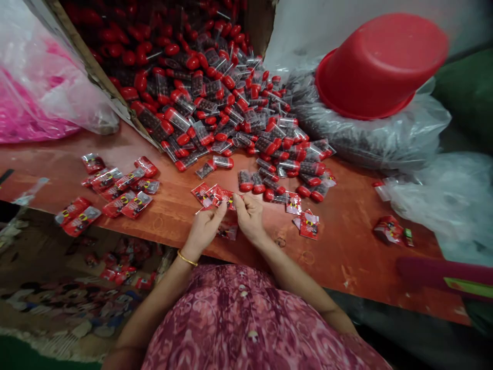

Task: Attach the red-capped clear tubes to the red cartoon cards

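Both hands' fingers [222,209] pinch a red packet [230,201] above the reddish table [346,252], pale wall [304,31] behind.

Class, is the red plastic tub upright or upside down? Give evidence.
Upside down: the red plastic tub shows its closed base uppermost, its wider rim below, on the bulging clear plastic bag.

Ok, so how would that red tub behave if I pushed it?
The red tub looks like moulded plastic, so it's probably stiff and light for its size. Resting upside down on a lumpy bag, it could slide or tip.
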Tool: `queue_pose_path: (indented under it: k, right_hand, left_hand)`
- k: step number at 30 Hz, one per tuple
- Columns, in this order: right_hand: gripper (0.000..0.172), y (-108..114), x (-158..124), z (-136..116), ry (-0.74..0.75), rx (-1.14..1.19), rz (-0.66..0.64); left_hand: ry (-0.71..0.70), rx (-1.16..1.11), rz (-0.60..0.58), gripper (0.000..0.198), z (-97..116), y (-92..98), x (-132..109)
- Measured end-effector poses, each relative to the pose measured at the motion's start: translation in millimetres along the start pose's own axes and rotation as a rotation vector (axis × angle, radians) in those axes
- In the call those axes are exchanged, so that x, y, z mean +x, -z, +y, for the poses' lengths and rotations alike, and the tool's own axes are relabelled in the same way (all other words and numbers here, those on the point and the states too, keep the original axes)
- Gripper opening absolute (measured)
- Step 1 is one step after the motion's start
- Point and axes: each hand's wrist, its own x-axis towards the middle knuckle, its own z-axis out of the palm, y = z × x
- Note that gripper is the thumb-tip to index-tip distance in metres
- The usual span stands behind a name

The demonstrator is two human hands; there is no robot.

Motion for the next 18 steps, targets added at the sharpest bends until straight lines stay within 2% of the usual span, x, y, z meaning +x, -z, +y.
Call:
queue_pose_path:
  k: [4, 9, 12, 15, 18]
  right_hand:
    - [0.038, -5, -5, 2, 0.056, -0.047, -0.016]
    - [0.035, -6, 2, 2, 0.069, -0.029, -0.128]
    - [0.037, -10, 5, 3, 0.121, -0.085, -0.144]
    - [0.036, -13, 6, 4, 0.178, -0.142, -0.141]
    - [0.037, -3, 18, 7, 0.246, -0.213, -0.244]
  left_hand:
    - [0.012, -0.26, 0.134, 0.032, 3, -10.5, 0]
    - [0.076, -0.486, 0.205, 0.037, 12, -13.3, 6]
    - [0.11, -0.54, 0.196, 0.042, 14, -13.1, 9]
    - [0.13, -0.551, 0.241, 0.044, 14, -11.9, 12]
    - [0.184, -0.591, 0.265, 0.043, 17, -6.9, 17]
